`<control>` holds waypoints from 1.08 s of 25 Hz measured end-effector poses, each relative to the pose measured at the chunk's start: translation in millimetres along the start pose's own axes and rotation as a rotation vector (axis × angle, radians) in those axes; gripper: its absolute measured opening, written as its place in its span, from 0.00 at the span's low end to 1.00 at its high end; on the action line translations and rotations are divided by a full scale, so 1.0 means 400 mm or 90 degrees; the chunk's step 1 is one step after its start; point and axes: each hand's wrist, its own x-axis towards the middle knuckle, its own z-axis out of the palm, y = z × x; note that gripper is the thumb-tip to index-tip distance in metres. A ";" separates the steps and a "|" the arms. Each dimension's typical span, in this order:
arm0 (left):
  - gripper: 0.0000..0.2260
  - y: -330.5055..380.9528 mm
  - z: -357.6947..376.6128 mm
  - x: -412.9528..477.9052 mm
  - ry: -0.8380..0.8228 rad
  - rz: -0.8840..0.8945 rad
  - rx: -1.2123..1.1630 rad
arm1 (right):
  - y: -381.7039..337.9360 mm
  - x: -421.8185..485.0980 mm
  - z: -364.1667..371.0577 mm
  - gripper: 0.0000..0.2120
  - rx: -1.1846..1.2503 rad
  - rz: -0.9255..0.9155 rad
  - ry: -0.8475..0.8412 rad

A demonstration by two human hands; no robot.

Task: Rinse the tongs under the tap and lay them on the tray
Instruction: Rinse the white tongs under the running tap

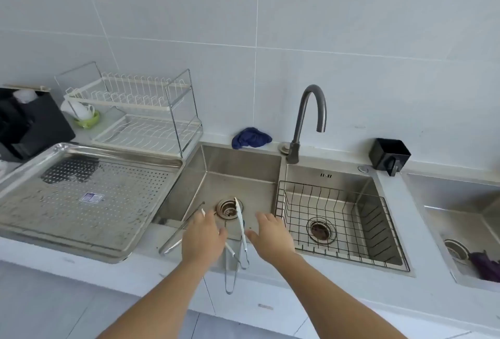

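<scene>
While both hands reach over the left basin of the sink (238, 161), neither grips anything. The left hand (201, 236) is loose, fingers stretched forward and thumb out to the side, above the sink's front rim. The right hand (270, 233) is spread flat with its fingers apart, over the same basin on its right side.

Between the two hands lie the tongs (242, 230), white-tipped. They lean across the sink's front rim, one tip reaching over the drain (226, 210) and the looped metal end hanging out past the front edge. Whether the left thumb touches them cannot be told. A second long metal utensil (178, 233) slants over the sink's front left corner, partly under the left hand.

The tray (67, 244), perforated steel, sits just left of the sink. The tap (311, 106) curves up behind the sink's divider. A wire basket (338, 203) fills the sink's right basin. Behind the sink lies a blue cloth (251, 137); to its back left stands a dish rack (140, 111), and to its back right a black box (389, 153).
</scene>
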 end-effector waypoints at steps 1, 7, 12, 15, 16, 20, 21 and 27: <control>0.16 -0.005 0.010 0.009 -0.027 -0.042 -0.062 | -0.004 0.011 0.010 0.24 0.008 0.020 -0.025; 0.14 -0.043 0.096 0.058 -0.118 -0.268 -0.293 | -0.021 0.107 0.073 0.20 0.021 0.131 -0.103; 0.07 -0.044 0.144 0.043 -0.142 -0.286 -0.383 | -0.020 0.147 0.124 0.10 0.017 0.140 -0.133; 0.08 -0.031 0.133 0.037 -0.105 -0.291 -0.387 | -0.027 0.149 0.132 0.05 0.006 0.102 -0.083; 0.08 -0.019 0.124 0.036 -0.084 -0.292 -0.392 | -0.024 0.147 0.123 0.06 0.019 0.101 -0.063; 0.08 0.062 0.085 0.074 -0.034 -0.189 -0.575 | 0.006 0.148 0.058 0.11 0.172 0.117 0.038; 0.10 0.091 0.075 0.091 -0.077 -0.171 -0.640 | 0.016 0.158 0.035 0.10 0.215 0.130 0.062; 0.10 0.254 0.086 0.170 -0.364 -0.310 -0.979 | 0.072 0.231 -0.087 0.08 0.365 0.106 -0.008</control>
